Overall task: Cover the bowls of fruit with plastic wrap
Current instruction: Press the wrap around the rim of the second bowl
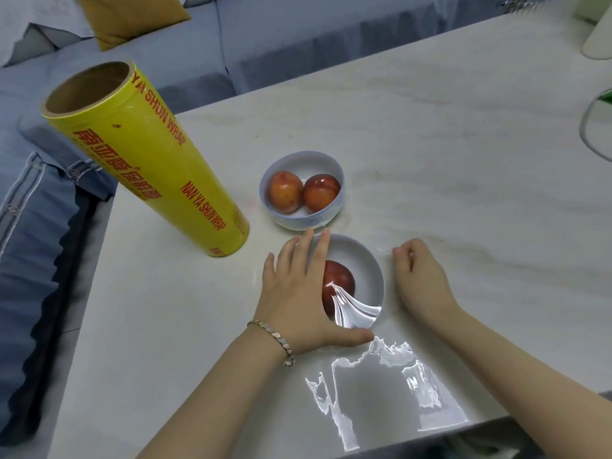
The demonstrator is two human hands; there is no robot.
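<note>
Plastic wrap (pixel 351 309) lies over the near bowl (pixel 367 263) on the tabletop (pixel 463 160).
Left hand (pixel 298 293) rests flat, fingers spread, on bowl and wrap; right hand (pixel 420 276), curled closed, pinches the film's edge.

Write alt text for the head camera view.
Two bare hands, left hand and right hand, stretch plastic wrap over a white bowl holding one red fruit. Beyond sit a second bowl with two fruits and an upright yellow wrap roll.
</note>
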